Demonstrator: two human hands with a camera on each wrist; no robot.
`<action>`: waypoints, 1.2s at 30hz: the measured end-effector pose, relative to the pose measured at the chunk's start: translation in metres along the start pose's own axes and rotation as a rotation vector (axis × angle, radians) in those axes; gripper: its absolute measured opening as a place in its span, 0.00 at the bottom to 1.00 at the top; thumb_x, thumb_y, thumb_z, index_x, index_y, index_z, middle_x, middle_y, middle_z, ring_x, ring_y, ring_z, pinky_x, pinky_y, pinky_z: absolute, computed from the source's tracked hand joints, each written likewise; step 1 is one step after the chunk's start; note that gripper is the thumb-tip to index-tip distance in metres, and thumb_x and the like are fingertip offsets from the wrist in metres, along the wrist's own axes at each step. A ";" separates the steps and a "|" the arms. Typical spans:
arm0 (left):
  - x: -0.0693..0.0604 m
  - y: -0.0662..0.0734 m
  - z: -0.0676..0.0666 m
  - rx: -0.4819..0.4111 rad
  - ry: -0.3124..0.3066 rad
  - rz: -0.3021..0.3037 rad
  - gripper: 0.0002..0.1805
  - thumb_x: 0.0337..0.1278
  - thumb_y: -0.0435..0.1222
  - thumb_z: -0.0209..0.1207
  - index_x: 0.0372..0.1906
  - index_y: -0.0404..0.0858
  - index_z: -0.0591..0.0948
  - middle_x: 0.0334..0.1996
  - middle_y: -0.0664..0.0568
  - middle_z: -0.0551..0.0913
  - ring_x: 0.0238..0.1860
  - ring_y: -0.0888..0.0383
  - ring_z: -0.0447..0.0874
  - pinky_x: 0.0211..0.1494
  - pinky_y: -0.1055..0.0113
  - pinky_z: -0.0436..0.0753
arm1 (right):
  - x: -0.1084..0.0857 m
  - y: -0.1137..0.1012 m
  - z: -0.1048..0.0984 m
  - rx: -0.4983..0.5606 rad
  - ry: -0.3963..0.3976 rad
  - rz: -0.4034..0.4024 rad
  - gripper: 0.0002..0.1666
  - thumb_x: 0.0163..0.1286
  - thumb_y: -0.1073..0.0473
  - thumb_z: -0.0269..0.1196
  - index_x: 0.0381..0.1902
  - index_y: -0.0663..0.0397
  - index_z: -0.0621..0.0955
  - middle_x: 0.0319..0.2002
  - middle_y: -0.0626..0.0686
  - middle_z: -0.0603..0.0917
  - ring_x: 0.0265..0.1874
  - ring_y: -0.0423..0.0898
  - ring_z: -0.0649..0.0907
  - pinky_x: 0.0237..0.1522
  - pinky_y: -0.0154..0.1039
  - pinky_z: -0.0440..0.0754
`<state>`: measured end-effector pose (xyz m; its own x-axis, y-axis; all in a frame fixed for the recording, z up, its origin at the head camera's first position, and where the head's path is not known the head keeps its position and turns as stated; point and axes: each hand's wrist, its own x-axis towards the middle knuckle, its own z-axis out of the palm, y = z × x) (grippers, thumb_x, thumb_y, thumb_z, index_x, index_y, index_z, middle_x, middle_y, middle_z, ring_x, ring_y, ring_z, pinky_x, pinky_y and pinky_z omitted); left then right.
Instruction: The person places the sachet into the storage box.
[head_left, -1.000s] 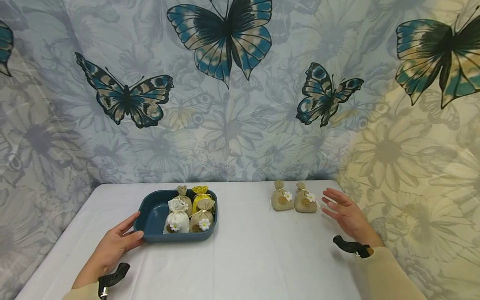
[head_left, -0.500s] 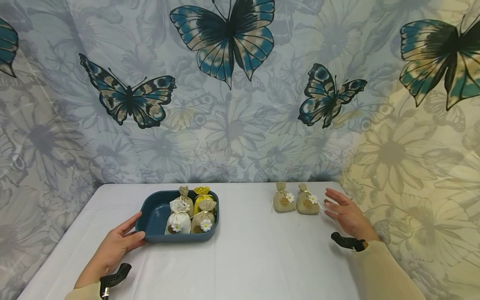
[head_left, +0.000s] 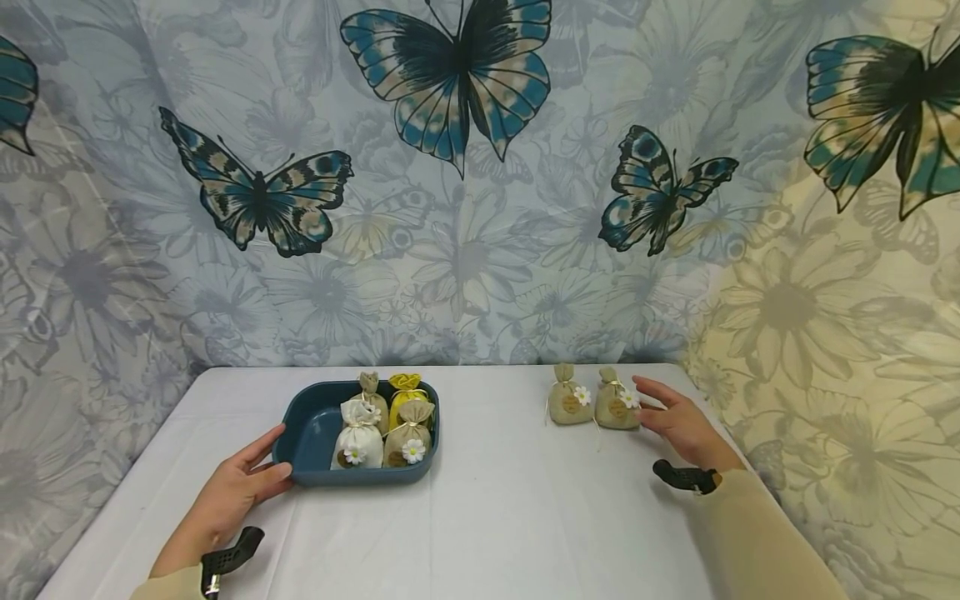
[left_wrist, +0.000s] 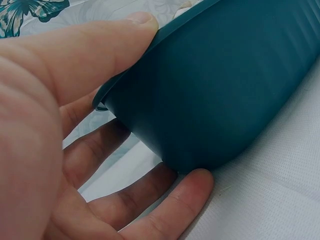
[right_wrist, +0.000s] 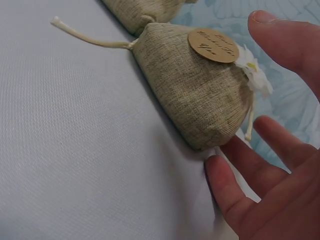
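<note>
My left hand (head_left: 232, 490) holds the left end of a dark blue tray (head_left: 306, 442), thumb at its rim and fingers against the outer wall (left_wrist: 210, 100). Inside the tray's right half sit several small tied sachets: a white sachet (head_left: 358, 440), a yellow sachet (head_left: 397, 403) and beige ones. Two beige sachets stand side by side at the table's back right. At the right-hand beige sachet (head_left: 617, 410) is my right hand (head_left: 690, 429), fingers spread around its side and not closed on it. The right wrist view shows the sachet's round tag (right_wrist: 214, 46) and white flower (right_wrist: 252, 70).
The other beige sachet (head_left: 568, 404) stands just left of the one by my right hand. A white cloth (head_left: 487, 517) covers the table. Behind the table's back edge hangs a butterfly-patterned backdrop (head_left: 465, 275).
My right hand has moved left, up to the right-hand beige sachet. The left hand keeps its place on the tray. The head view has shifted slightly.
</note>
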<state>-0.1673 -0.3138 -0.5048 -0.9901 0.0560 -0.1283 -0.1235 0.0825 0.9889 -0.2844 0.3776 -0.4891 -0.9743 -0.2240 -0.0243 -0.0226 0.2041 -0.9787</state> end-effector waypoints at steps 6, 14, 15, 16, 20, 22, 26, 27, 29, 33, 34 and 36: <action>0.001 -0.001 0.000 -0.003 0.005 -0.009 0.45 0.67 0.34 0.63 0.80 0.39 0.50 0.77 0.32 0.40 0.58 0.62 0.75 0.57 0.57 0.82 | 0.005 0.000 0.002 -0.086 -0.007 0.007 0.45 0.69 0.63 0.67 0.77 0.62 0.59 0.77 0.66 0.50 0.71 0.71 0.53 0.48 0.30 0.78; 0.000 0.000 0.000 -0.006 0.001 -0.008 0.45 0.67 0.34 0.63 0.80 0.39 0.50 0.77 0.32 0.40 0.57 0.65 0.74 0.57 0.57 0.82 | 0.009 0.001 0.005 -0.158 0.007 0.048 0.46 0.65 0.58 0.71 0.76 0.58 0.63 0.77 0.62 0.54 0.72 0.67 0.55 0.60 0.40 0.74; 0.000 0.000 0.000 -0.008 0.001 -0.010 0.45 0.67 0.34 0.63 0.80 0.39 0.50 0.77 0.33 0.40 0.57 0.66 0.74 0.57 0.57 0.82 | 0.009 0.001 0.006 -0.159 0.012 0.060 0.46 0.65 0.58 0.71 0.76 0.57 0.64 0.76 0.62 0.54 0.72 0.67 0.55 0.63 0.45 0.72; 0.000 0.001 0.000 -0.007 0.001 -0.011 0.46 0.67 0.34 0.64 0.80 0.39 0.50 0.77 0.33 0.40 0.56 0.67 0.74 0.57 0.57 0.82 | 0.009 0.001 0.006 -0.160 0.012 0.068 0.45 0.65 0.57 0.71 0.75 0.58 0.65 0.76 0.62 0.55 0.71 0.66 0.56 0.65 0.50 0.70; 0.000 0.001 0.000 -0.003 -0.001 -0.015 0.46 0.67 0.35 0.63 0.81 0.40 0.50 0.77 0.33 0.40 0.57 0.67 0.73 0.57 0.57 0.82 | 0.009 0.001 0.007 -0.155 0.021 0.079 0.43 0.64 0.57 0.72 0.73 0.60 0.67 0.75 0.63 0.58 0.70 0.65 0.60 0.66 0.53 0.68; 0.000 0.001 0.000 0.000 -0.002 -0.014 0.45 0.67 0.35 0.63 0.81 0.40 0.50 0.77 0.33 0.40 0.58 0.64 0.73 0.57 0.57 0.82 | 0.009 0.001 0.008 -0.149 0.021 0.072 0.42 0.65 0.59 0.71 0.73 0.61 0.67 0.74 0.64 0.59 0.69 0.65 0.61 0.63 0.47 0.72; 0.000 0.001 0.001 0.009 0.005 -0.023 0.46 0.67 0.36 0.64 0.81 0.41 0.50 0.77 0.33 0.40 0.63 0.57 0.70 0.57 0.57 0.82 | 0.007 0.003 0.010 -0.168 0.038 0.080 0.42 0.63 0.59 0.73 0.72 0.58 0.70 0.73 0.62 0.61 0.66 0.63 0.65 0.57 0.42 0.76; 0.000 0.002 0.001 0.012 0.007 -0.026 0.46 0.66 0.36 0.64 0.81 0.41 0.50 0.77 0.33 0.40 0.64 0.55 0.69 0.57 0.57 0.82 | 0.006 0.003 0.011 -0.178 0.038 0.080 0.42 0.63 0.59 0.73 0.72 0.58 0.70 0.73 0.62 0.62 0.65 0.63 0.66 0.56 0.43 0.75; 0.000 0.002 0.001 0.015 0.010 -0.031 0.46 0.66 0.36 0.64 0.81 0.41 0.50 0.77 0.33 0.40 0.66 0.50 0.66 0.57 0.57 0.82 | 0.005 0.004 0.012 -0.201 0.052 0.083 0.42 0.62 0.57 0.74 0.71 0.57 0.71 0.72 0.62 0.64 0.63 0.62 0.69 0.56 0.47 0.74; 0.000 0.002 0.002 0.015 0.010 -0.034 0.46 0.66 0.36 0.64 0.81 0.41 0.50 0.77 0.33 0.40 0.68 0.44 0.62 0.57 0.57 0.82 | 0.002 0.005 0.014 -0.237 0.072 0.064 0.41 0.62 0.57 0.74 0.70 0.59 0.72 0.69 0.65 0.67 0.59 0.60 0.71 0.55 0.49 0.74; 0.000 0.002 0.002 0.014 0.010 -0.032 0.46 0.66 0.36 0.64 0.81 0.41 0.50 0.77 0.33 0.40 0.68 0.43 0.62 0.57 0.57 0.82 | 0.002 0.006 0.014 -0.240 0.078 0.061 0.41 0.61 0.57 0.74 0.70 0.59 0.72 0.69 0.65 0.67 0.59 0.61 0.72 0.55 0.49 0.74; 0.000 0.002 0.002 0.014 0.009 -0.029 0.46 0.66 0.36 0.64 0.81 0.41 0.50 0.77 0.33 0.40 0.68 0.44 0.63 0.57 0.57 0.82 | 0.001 0.006 0.015 -0.246 0.084 0.052 0.40 0.62 0.58 0.74 0.69 0.60 0.73 0.70 0.66 0.66 0.62 0.63 0.69 0.56 0.51 0.74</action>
<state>-0.1675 -0.3119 -0.5029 -0.9867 0.0448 -0.1561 -0.1512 0.0978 0.9837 -0.2816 0.3642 -0.4977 -0.9905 -0.1297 -0.0466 -0.0156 0.4412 -0.8973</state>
